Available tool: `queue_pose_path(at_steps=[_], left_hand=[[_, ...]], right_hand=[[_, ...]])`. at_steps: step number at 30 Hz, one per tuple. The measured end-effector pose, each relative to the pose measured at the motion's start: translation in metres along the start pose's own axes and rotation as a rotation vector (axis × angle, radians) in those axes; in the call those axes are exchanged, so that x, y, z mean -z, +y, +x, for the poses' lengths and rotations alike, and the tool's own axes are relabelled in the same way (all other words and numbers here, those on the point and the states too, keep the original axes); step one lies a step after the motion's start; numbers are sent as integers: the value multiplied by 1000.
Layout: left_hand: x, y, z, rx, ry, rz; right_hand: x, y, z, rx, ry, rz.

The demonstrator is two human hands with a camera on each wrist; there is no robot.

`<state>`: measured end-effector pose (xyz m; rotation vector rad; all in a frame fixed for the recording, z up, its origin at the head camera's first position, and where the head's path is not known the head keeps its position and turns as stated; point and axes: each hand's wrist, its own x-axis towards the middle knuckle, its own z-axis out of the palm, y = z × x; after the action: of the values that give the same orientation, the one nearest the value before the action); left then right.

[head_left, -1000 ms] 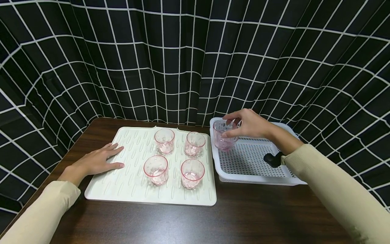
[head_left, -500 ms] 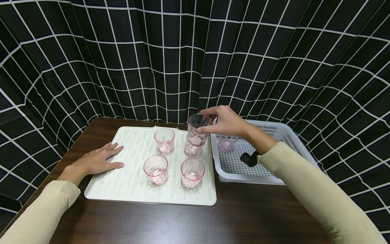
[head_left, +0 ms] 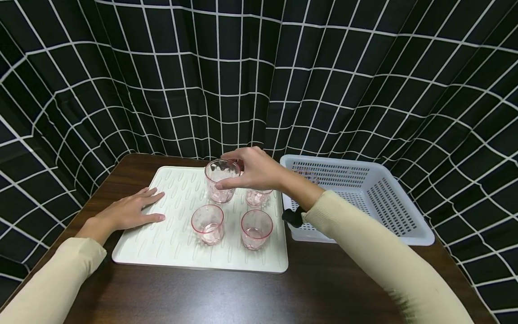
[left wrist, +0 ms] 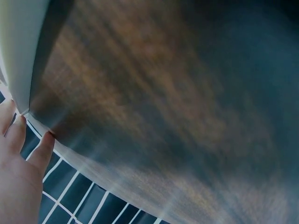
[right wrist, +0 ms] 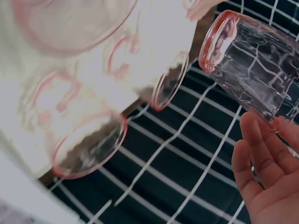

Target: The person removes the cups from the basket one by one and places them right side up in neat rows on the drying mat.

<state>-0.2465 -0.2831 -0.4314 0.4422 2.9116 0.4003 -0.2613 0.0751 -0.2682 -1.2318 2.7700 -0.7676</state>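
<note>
My right hand [head_left: 256, 168] pinches the rim of a clear pink-tinted drinking glass [right wrist: 254, 60], thumb outside and fingers at the far side. In the head view this glass hangs over the back-left glass on the white drying mat [head_left: 162, 243] and hides most of it. A back-right glass [head_left: 257, 197] is partly covered by the hand. Two more stand in front, a left glass [head_left: 208, 225] and a right glass [head_left: 256, 229]. My left hand [head_left: 125, 211] lies with straight fingers on the mat's left edge; its fingers [left wrist: 42, 151] also show in the left wrist view.
Right of the mat stands a white perforated basket [head_left: 404, 198]. One pink glass [head_left: 309, 174] inside it is partly hidden behind my right forearm. Dark wooden table [head_left: 170, 297] runs along the front. A black curtain with white grid lines [head_left: 226, 81] hangs behind.
My right hand has lifted a glass out of the basket and carried it left, past the back-right glass, to above the back-left one. My left hand has stayed in place.
</note>
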Motion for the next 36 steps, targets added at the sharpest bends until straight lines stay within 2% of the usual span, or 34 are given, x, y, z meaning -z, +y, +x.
queue_pose_path(at_steps=[10, 18, 25, 36], left_hand=[[4, 2, 0, 7, -10, 6], [4, 1, -1, -4, -15, 11], [3, -2, -1, -39, 5, 8], [4, -4, -1, -67, 10, 24]], right_hand=[[-33, -24, 27, 41, -26, 15], [-67, -42, 42, 48, -96, -62], [-89, -53, 51, 27, -169, -101], [-120, -56, 54, 15, -266, -154]])
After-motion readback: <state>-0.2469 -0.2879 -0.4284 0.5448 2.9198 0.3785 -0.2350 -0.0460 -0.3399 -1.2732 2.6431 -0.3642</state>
